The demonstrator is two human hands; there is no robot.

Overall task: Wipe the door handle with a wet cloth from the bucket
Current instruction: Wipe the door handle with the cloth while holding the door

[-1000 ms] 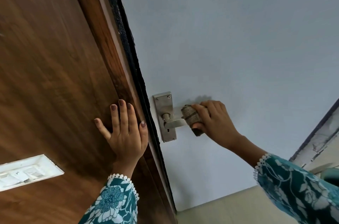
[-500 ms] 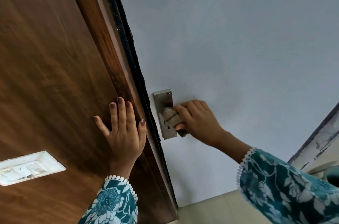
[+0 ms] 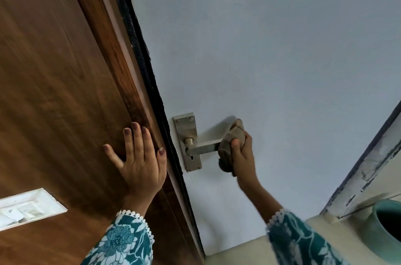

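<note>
A metal lever door handle (image 3: 202,149) on a steel backplate (image 3: 187,125) sits on the pale blue door (image 3: 271,47). My right hand (image 3: 243,156) is closed around a brownish wet cloth (image 3: 230,141), which wraps the outer end of the lever. The lever's inner part and pivot are bare. My left hand (image 3: 138,156) lies flat with fingers spread on the brown wooden panel (image 3: 54,91) beside the door edge. A teal bucket (image 3: 388,232) shows only its rim at the lower right corner.
A white switch plate (image 3: 26,208) is set in the wooden panel at the lower left. A dark rubber strip (image 3: 138,37) runs along the door edge. A worn, chipped frame (image 3: 368,160) crosses the right side above a beige floor (image 3: 249,251).
My right hand slid the cloth from the pivor near the backplate outward to the lever's free end. My left hand stayed flat on the wood. The bucket rim has come into view.
</note>
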